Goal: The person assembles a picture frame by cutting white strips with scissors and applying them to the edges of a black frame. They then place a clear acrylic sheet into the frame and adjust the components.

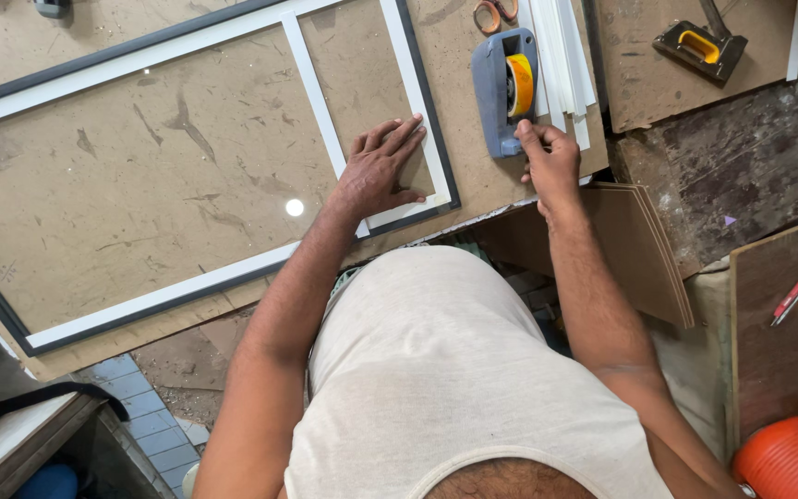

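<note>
Here the left hand (382,169) lies flat, fingers spread, on the picture frame's (415,83) corner. Just right of the frame, the right hand (547,159) pinches at the grey tape dispenser's (502,88) front end

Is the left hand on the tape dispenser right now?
No, the left hand lies flat on the frame's corner, while the right hand touches the grey tape dispenser.

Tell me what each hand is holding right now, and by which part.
Neither hand lifts anything. The left hand presses flat on the picture frame near its corner. The right hand pinches at the front end of the tape dispenser.
</note>
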Demonstrator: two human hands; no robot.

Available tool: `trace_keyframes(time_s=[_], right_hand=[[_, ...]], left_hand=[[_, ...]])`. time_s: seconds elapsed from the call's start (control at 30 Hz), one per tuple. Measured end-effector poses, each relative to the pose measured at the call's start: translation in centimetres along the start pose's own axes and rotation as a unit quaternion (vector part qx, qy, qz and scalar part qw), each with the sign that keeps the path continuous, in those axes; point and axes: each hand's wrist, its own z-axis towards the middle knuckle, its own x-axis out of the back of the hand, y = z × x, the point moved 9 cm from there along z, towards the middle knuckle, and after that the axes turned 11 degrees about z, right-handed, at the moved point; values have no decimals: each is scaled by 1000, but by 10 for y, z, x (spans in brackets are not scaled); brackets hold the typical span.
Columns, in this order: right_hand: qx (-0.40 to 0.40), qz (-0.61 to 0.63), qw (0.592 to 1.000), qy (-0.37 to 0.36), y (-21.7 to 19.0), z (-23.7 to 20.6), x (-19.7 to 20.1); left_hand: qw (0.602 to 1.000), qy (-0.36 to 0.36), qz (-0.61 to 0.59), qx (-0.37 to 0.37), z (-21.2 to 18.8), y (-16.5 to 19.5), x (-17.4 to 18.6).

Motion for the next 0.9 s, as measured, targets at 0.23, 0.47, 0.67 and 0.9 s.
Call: trace_keyframes(time_s=[0.23,0.47,0.67,0.9], right_hand=[[-91,157,983,-34,8,-10,-2],[79,145,986,-3,9,-33,3],[223,32,974,29,-6,-45,-3],[112,-74,991,-8,2,-40,4]], left_hand=[[1000,-9,2,3,0,0,-3],[1000,-6,-8,5,-2,-2,-5],[1000,8,-4,-4,-1,0,-6],[999,19,-29,7,-1,-5,-3]])
